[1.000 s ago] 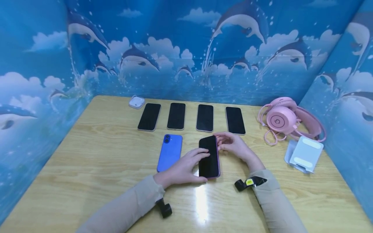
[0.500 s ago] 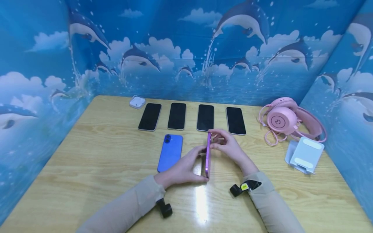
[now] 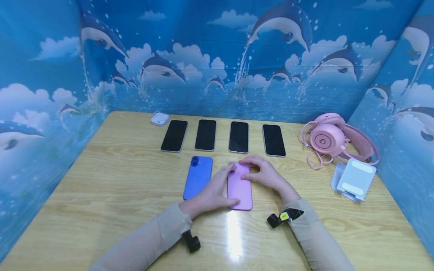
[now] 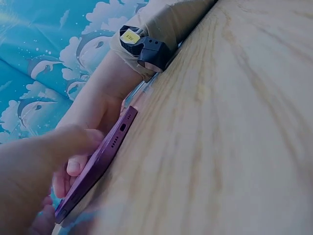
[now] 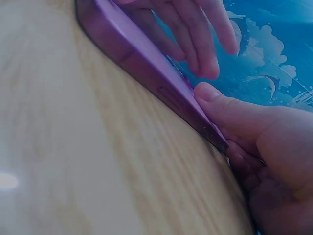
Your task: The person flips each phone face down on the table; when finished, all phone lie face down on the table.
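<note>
A pink-purple smartphone (image 3: 243, 190) lies back side up on the wooden table, between both hands. My right hand (image 3: 266, 175) pinches its far end; in the right wrist view the thumb is on the back, with fingers at the edge. Over the phone's left side reaches my left hand (image 3: 211, 194), fingers fairly straight and thumb over the near part of the back. The left wrist view shows the phone's port end (image 4: 122, 127) close to the tabletop. Left of it, a blue smartphone (image 3: 197, 178) lies camera side up, partly behind the left hand.
Several dark-screened phones (image 3: 206, 135) form a row at the back. A small white case (image 3: 159, 119) sits left of them. Pink headphones (image 3: 327, 140) with a cable and a pale blue stand (image 3: 356, 178) are on the right. A dolphin-print curtain (image 3: 190, 86) borders the table (image 3: 112, 169).
The pink-purple phone has been turned over leftward, from screen up through on edge to back up. The right hand has shifted slightly left with it; the left hand has stayed nearly in place.
</note>
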Demonstrator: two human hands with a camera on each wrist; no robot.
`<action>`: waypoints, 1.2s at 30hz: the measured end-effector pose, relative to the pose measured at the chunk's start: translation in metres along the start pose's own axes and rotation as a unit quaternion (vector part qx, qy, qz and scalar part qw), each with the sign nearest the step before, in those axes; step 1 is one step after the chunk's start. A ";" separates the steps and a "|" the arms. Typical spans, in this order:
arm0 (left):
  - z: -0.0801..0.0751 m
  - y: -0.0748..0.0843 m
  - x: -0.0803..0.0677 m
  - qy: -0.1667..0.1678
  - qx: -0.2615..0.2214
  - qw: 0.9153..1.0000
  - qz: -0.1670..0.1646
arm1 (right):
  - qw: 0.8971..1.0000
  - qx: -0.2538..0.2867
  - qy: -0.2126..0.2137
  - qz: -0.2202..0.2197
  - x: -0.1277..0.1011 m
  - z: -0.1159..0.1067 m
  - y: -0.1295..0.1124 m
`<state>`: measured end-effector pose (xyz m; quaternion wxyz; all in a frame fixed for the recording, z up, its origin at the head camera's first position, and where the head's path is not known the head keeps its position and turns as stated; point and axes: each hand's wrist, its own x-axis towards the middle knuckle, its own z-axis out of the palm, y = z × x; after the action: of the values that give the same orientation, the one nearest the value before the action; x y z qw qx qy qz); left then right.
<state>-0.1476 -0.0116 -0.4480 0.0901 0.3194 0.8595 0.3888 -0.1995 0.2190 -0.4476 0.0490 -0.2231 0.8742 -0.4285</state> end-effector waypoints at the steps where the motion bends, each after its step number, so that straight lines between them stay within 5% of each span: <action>1: -0.001 0.000 0.000 -0.001 0.002 1.000 -0.006 | 1.000 -0.001 0.000 0.000 0.000 0.000 0.000; 12: -0.004 0.001 0.002 -0.024 0.101 0.994 0.044 | 1.000 -0.014 0.009 -0.016 0.002 -0.002 -0.004; 19: -0.011 0.001 0.004 -0.005 -0.005 1.000 0.026 | 1.000 -0.010 0.001 -0.002 0.002 -0.003 -0.005; 23: -0.037 -0.009 0.008 0.078 -0.050 0.995 0.046 | 1.000 -0.007 -0.001 0.003 0.002 -0.002 -0.004; 26: -0.067 -0.028 0.009 0.181 -0.071 0.980 0.041 | 1.000 -0.006 -0.001 0.008 0.002 -0.001 -0.004; 30: -0.103 -0.055 0.004 0.302 -0.144 0.942 0.011 | 1.000 -0.005 0.001 0.013 0.000 0.001 -0.004; 36: -0.133 -0.094 -0.009 0.401 -0.160 0.900 -0.051 | 1.000 -0.002 0.003 0.013 -0.001 0.001 -0.003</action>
<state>-0.2393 -0.1443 -0.4263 -0.1930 0.0737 0.7638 0.6115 -0.1974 0.2174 -0.4461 0.0510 -0.2102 0.8783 -0.4264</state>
